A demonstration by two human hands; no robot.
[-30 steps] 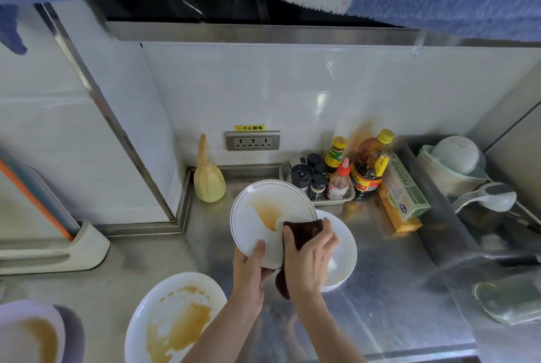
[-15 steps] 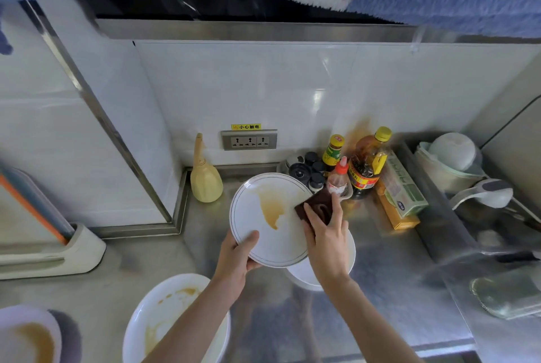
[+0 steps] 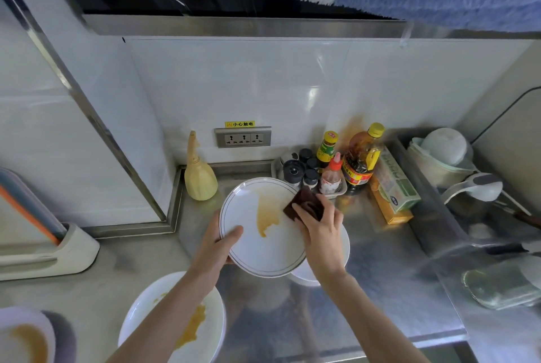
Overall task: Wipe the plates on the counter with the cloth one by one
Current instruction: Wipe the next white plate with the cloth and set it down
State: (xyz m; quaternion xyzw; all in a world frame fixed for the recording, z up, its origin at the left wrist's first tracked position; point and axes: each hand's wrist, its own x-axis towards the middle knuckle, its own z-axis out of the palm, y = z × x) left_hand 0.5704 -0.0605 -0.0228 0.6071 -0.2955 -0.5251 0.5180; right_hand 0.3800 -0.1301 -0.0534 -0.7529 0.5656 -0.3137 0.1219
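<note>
Nearest, at the lower edge: a white plate (image 3: pixel 210 330) smeared with yellow-brown sauce, partly hidden by the left forearm, not yet wiped by the look of it; at the far lower left, another soiled plate (image 3: pixel 20 339), cut by the frame. Next, mid-counter: left hand (image 3: pixel 216 242), thumb over the near-left rim and fingers apparently curled beneath, gripping the held plate (image 3: pixel 263 245), which is lifted and tilted toward the viewer. Right hand (image 3: pixel 320 231), fingers extended fairly flat, pressing the dark brown cloth (image 3: pixel 304 204) against the plate's upper right, just beside a sauce streak (image 3: pixel 268 212) at its centre. Beneath the right hand, a further white dish (image 3: pixel 345 245) rests on the steel counter (image 3: pixel 380 275); its condition cannot be told. Step in hand, judged: wiping this plate, with the streak still to be cleared. Advice: draw the cloth leftward across the streak with even pressure, brace the rim firmly with the left thumb so the tilted plate does not swing, and turn the cloth to a clean face before finishing. Beyond: a yellow squeeze bottle (image 3: pixel 200 178) by the wall corner, a tray of condiment bottles (image 3: pixel 330 175) close behind the plate's far edge, worth avoiding on the stroke. Farthest: a wall socket strip (image 3: pixel 243 136).
</note>
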